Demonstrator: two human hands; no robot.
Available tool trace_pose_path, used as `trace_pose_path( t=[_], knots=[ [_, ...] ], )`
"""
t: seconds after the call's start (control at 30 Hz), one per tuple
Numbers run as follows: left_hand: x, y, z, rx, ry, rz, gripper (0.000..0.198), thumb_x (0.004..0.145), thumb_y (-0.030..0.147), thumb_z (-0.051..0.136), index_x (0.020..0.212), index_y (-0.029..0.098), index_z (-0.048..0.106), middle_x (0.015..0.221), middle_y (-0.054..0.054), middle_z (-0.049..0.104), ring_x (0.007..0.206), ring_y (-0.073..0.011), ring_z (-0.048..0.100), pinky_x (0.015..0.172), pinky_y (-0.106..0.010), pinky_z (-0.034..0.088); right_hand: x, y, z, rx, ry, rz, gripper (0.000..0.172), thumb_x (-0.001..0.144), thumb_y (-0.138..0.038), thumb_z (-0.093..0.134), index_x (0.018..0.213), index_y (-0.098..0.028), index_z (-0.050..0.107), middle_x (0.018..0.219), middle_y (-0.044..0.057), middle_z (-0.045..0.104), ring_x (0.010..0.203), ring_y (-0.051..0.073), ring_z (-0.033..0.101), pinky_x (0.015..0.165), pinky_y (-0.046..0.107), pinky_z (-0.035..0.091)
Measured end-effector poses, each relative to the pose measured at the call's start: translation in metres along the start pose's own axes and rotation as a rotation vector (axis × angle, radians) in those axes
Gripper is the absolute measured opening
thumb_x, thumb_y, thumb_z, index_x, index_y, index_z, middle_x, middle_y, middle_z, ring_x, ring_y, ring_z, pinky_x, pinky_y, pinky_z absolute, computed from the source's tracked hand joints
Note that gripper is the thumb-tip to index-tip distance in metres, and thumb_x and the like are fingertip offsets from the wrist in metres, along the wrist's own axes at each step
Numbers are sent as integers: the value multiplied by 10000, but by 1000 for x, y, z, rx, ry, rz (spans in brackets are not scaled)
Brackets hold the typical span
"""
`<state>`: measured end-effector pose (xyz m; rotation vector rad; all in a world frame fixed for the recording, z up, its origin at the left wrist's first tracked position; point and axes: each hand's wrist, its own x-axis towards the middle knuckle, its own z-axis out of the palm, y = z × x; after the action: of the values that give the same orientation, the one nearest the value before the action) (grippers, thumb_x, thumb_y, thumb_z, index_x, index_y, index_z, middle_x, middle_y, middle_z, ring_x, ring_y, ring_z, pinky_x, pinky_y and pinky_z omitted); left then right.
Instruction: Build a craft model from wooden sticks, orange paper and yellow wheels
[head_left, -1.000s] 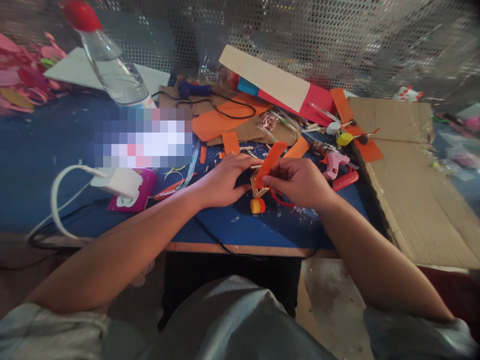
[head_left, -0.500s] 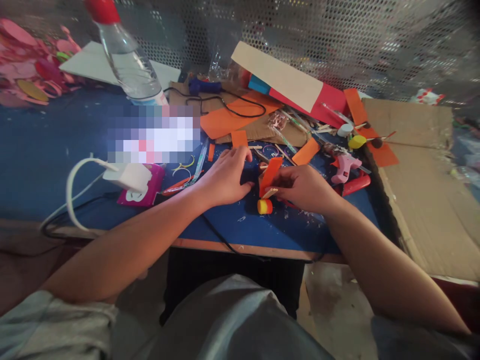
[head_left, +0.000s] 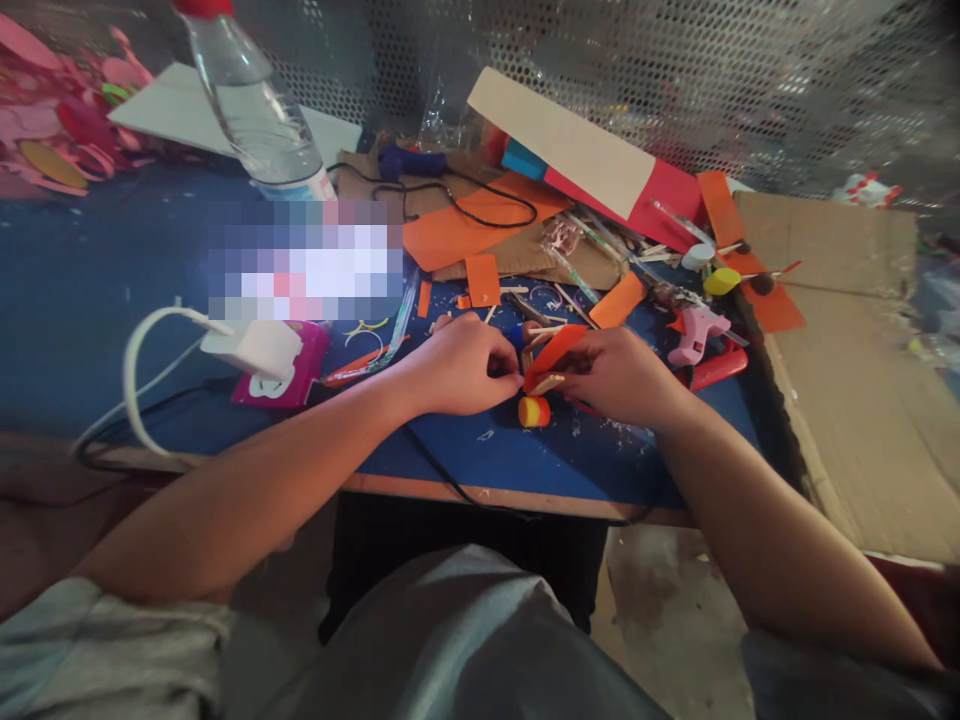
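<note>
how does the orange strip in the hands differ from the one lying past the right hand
The held strip is pinched between left hand and right hand, raised and bent; the loose strip lies flat on the table, untouched. The held strip looks redder, the loose strip paler. Both are orange cut-outs.

Left hand (head_left: 457,365) and right hand (head_left: 616,376) meet, both grips pinched.

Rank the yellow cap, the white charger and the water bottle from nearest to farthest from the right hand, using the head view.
Measured from the right hand, whose grip is on an orange strip:
1. Cap: just by the fingertips, toward the near table edge.
2. Charger: well to the left, beyond the left hand.
3. Bottle: back left, farthest.
</note>
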<state>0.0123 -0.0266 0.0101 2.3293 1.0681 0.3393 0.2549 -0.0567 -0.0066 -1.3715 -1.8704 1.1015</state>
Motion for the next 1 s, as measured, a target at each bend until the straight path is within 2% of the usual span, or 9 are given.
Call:
trace_pose_path(
  t=[0.13,0.33,0.57,0.7,0.9,1.0],
  knots=[
    [1,1,1,-43,-12,-30,140,902,315,773,866,252,893,854,-44,829,894,-258,750,1008,-515,535,1,-2,0,-27,-3,17,351,792,-562,992,849,-239,866,800,72,810,869,282,767,665,340,577],
    [2,1,5,-9,0,-67,156,929,326,765,887,251,895,839,-35,834,906,-273,751,1061,-586,473,1,-3,1,-57,-11,37,373,813,-590,953,839,-233,849,787,48,808,745,239,718,615,334,516],
    [4,1,8,-21,-3,-78,141,909,316,781,840,239,876,869,-34,845,887,-260,745,1044,-574,482,1,-7,-1,-162,-5,90,285,801,-480,931,850,-211,849,759,34,801,690,205,686,612,312,473],
    [4,1,10,-32,12,-80,131,895,319,790,822,249,873,825,-23,829,866,-251,744,1046,-573,483,1,-7,-1,-169,-17,98,375,811,-575,915,857,-208,850,713,23,774,624,183,636,576,309,444],
    [3,4,13,-27,36,-94,107,883,306,800,830,252,876,853,-45,827,1000,-312,750,1067,-616,467,0,-7,-1,-99,-40,149,474,783,-663,919,946,-219,895,675,24,768,540,178,625,511,308,436],
    [2,5,13,-27,29,-104,115,887,303,794,822,245,869,863,-48,826,1024,-324,741,1077,-632,457,1,-7,-1,-107,-27,136,373,819,-580,902,920,-221,890,727,38,808,558,187,655,533,312,469]
  ],
)
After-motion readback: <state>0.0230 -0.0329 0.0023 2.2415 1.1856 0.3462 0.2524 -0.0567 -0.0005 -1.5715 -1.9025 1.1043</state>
